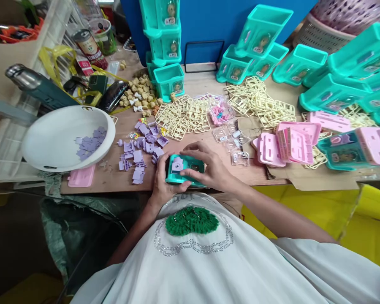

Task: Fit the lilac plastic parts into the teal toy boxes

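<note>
A teal plastic toy box (pixel 172 177) lies at the table's front edge, close to my body. Its left side is wrapped by my left hand (pixel 162 179), with the thumb along the front edge. My right hand (pixel 209 165) spans the right part of the box, fingers at the back edge and thumb over the face. Set in the box's face is a light purple piece (pixel 177 165) with a dark round spot. Just left of my left hand is a heap of loose purple plastic parts (pixel 138 156). The right hand hides part of the box.
A white bowl (pixel 34 139) with purple pieces stands left. Behind are cream plastic frames (pixel 183 114), small tan figures (pixel 139 90) and clear plastic parts (pixel 240 158). Teal boxes (pixel 169 78) are stacked at the back and right. Pink plastic parts (pixel 269 150) lie right; a flask (pixel 44 90) leans left.
</note>
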A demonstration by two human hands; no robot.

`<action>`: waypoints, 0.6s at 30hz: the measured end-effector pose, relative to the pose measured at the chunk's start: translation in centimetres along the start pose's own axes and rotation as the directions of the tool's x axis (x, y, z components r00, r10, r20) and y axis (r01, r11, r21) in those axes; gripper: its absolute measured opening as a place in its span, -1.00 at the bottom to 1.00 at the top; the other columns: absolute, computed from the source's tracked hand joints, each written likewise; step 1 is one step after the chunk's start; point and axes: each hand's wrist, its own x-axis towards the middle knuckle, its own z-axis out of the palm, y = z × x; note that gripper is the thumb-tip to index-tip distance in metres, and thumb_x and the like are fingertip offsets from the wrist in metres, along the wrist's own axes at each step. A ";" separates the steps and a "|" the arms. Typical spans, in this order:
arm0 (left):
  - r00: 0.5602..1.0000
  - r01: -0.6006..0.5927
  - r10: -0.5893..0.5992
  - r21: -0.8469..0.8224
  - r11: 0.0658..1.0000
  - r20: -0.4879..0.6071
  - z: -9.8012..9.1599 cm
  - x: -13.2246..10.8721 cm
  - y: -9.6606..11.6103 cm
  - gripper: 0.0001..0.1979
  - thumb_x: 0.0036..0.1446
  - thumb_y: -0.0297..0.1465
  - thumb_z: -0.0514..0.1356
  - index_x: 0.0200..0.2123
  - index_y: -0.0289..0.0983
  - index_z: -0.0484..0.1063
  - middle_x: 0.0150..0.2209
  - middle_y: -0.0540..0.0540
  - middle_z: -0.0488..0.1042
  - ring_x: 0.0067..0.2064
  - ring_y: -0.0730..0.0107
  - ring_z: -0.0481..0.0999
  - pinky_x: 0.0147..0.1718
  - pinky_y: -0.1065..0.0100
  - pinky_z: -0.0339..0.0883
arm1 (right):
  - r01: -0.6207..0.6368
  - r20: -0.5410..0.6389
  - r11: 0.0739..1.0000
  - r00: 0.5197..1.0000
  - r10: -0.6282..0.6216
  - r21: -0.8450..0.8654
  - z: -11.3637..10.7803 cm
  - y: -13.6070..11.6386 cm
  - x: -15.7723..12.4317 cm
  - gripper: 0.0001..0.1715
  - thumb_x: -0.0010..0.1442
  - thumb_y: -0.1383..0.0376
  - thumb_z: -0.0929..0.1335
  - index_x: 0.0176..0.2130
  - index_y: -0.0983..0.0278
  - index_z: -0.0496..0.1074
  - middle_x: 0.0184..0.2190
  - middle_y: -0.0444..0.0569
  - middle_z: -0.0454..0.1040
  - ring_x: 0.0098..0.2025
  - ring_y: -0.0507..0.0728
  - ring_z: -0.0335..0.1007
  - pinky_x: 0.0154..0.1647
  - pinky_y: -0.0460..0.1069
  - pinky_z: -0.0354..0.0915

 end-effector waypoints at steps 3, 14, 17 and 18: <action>0.992 -0.121 0.121 -0.005 0.993 -0.033 0.1 0.5 0.7 -0.14 0.05 0.06 0.46 0.28 -0.14 0.23 0.18 -0.24 0.39 0.22 -0.04 0.48 0.22 -0.04 0.44 | -0.137 0.061 0.990 0.989 0.136 0.025 -0.5 0.2 -0.2 -0.14 0.23 -0.13 0.54 0.29 0.28 0.40 0.18 0.25 0.50 0.16 0.38 0.50 0.14 0.28 0.47; 0.992 -0.064 0.047 0.142 0.988 0.118 -0.9 -1.0 1.3 0.20 0.06 0.01 0.49 0.54 -0.08 -0.17 0.51 -0.35 0.08 0.53 -0.15 0.15 0.46 -0.09 0.16 | 0.243 0.109 0.961 0.967 -0.230 -0.129 -0.3 -0.6 -2.2 -0.62 0.45 0.20 0.39 0.20 0.21 0.42 0.05 0.16 0.45 0.10 0.30 0.40 0.12 0.27 0.43; 0.989 -0.070 0.054 0.119 0.990 0.135 -1.0 -1.1 1.2 0.03 0.12 -0.06 0.47 0.50 -0.02 0.00 0.44 -0.25 0.23 0.46 -0.13 0.28 0.43 -0.09 0.23 | 0.278 0.074 0.951 0.960 -0.270 -0.135 -0.7 -0.9 -2.8 -0.65 0.44 0.28 0.37 0.18 0.19 0.42 0.18 0.21 0.37 0.24 0.33 0.34 0.23 0.33 0.39; 0.989 -0.081 0.065 0.110 0.991 0.136 -1.0 -1.0 1.2 0.02 0.11 -0.07 0.48 0.49 0.01 0.02 0.42 -0.22 0.25 0.44 -0.15 0.29 0.42 -0.10 0.24 | 0.300 0.062 0.943 0.954 -0.294 -0.144 -0.9 -1.1 -3.0 -0.67 0.42 0.30 0.37 0.16 0.18 0.44 0.20 0.20 0.36 0.28 0.36 0.31 0.26 0.36 0.37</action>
